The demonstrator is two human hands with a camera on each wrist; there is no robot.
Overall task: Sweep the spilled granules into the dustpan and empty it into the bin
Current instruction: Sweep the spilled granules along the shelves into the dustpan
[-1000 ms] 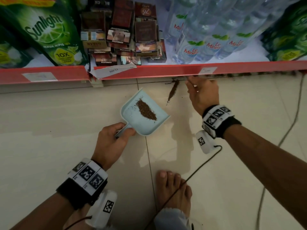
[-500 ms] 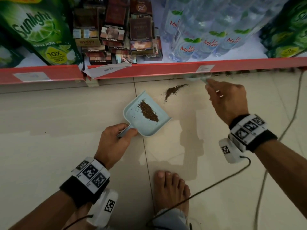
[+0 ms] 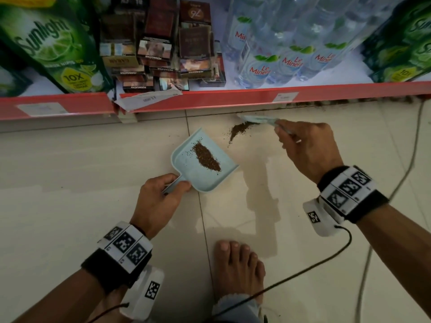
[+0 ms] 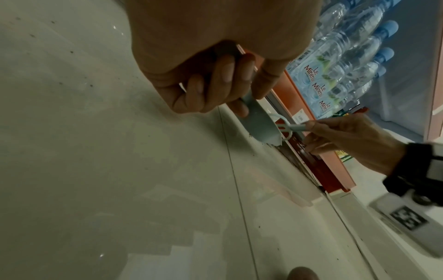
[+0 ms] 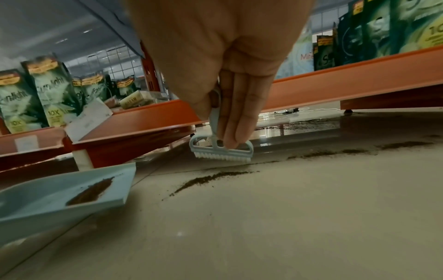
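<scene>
Head view: the left hand [image 3: 156,201] is wrapped round the handle of a pale blue dustpan [image 3: 186,166] that sits on the tiled floor [image 3: 70,171], its open edge turned toward the red shelf edge [image 3: 210,99]. A brown heap of granules [image 3: 206,157] lies inside the pan. Just beside the pan's open corner, a loose streak [image 3: 239,130] of the same granules lies on the floor, and more are scattered along the foot of the shelf to the right. The right hand [image 3: 307,148] pinches the handle of a small pale brush [image 3: 251,118], whose head is at the far end of the streak, near the shelf. A bare foot [image 3: 238,266] stands below the pan. Cigarette packs [image 3: 163,43], water bottles [image 3: 279,54] and green Sunlight pouches [image 3: 46,43] fill the shelf.

Left wrist view: the fingers [image 4: 225,75] curl round the dustpan handle [image 4: 254,113], clamped on it; the right hand with the brush shows beyond, by the shelf edge.

Right wrist view: thumb and fingers [image 5: 239,113] grip the brush handle, with the white bristles [image 5: 221,157] pointing down just behind the streak; whether they touch the floor cannot be told. The pan lies to the left with its front lip slightly raised and the heap inside.
</scene>
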